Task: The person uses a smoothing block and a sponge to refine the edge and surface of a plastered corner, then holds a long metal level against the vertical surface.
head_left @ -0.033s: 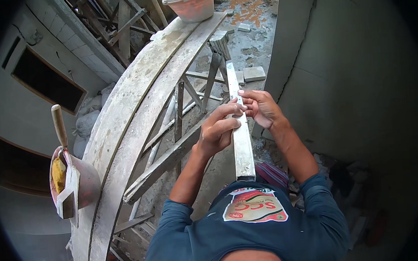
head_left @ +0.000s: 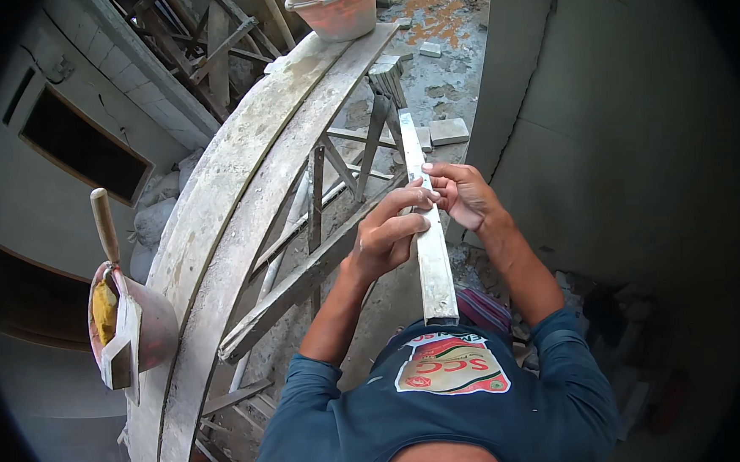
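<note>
A long, pale hollow metal bar (head_left: pixel 437 278), smeared with dried mortar, extends away from my chest, its near end close to my shirt. My left hand (head_left: pixel 391 227) is closed on it from the left, fingertips on its upper face. From the other side, my right hand (head_left: pixel 465 195) pinches the bar's right edge with bent fingers. The two hands almost meet at the bar's middle. What the fingers do underneath is hidden.
Left of me runs a plank scaffold (head_left: pixel 217 232) on wooden legs. A bucket (head_left: pixel 157 324) with a wooden-handled tool and a float stands at its near part, a basin (head_left: pixel 341 12) at its far end. A grey wall (head_left: pixel 617 114) rises on the right; blocks (head_left: pixel 449 131) lie on the ground.
The bar's near end has swung slightly to the right. Both hands stay in nearly the same place and keep their hold.
</note>
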A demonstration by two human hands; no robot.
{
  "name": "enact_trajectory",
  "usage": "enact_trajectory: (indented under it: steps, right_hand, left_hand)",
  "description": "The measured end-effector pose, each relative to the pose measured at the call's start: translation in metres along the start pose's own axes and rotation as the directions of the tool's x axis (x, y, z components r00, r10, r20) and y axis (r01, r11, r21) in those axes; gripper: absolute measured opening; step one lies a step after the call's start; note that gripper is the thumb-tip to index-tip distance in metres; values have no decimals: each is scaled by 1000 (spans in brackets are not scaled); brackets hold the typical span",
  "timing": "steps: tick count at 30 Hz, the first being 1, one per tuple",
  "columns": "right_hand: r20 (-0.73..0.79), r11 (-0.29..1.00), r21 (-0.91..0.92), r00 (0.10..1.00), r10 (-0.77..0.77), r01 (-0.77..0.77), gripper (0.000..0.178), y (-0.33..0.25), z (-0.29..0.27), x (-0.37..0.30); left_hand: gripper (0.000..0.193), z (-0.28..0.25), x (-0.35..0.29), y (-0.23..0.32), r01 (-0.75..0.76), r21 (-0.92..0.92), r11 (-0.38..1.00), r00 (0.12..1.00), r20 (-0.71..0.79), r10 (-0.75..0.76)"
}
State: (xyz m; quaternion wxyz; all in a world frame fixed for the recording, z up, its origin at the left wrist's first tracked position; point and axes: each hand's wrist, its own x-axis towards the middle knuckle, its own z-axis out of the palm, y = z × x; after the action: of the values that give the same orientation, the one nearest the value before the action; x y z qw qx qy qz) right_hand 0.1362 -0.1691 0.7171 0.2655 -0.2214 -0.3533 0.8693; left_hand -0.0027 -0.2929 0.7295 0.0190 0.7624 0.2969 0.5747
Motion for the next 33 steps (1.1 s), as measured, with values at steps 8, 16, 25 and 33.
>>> enact_trajectory:
  steps: [8, 16, 25, 33]
  right_hand:
    - [-52, 957, -158, 966, -255, 244, 29, -36, -16, -23]
    - [109, 594, -630, 814, -570, 500, 42, -58, -3, -30]
    - [293, -51, -881, 457, -840, 471, 37, -59, -19, -32]
    - [463, -365, -870, 293, -837, 331, 40, -61, -38, -33]
  left_hand:
    - [35, -9, 38, 1, 140, 200, 970, 982, 95, -161]
    - [39, -4, 115, -43, 532, -35, 846, 829, -183, -529]
    - [57, 15, 184, -38, 400, 51, 915, 905, -180, -386]
    - [65, 35, 211, -46, 430, 213, 877, 889, -270, -370]
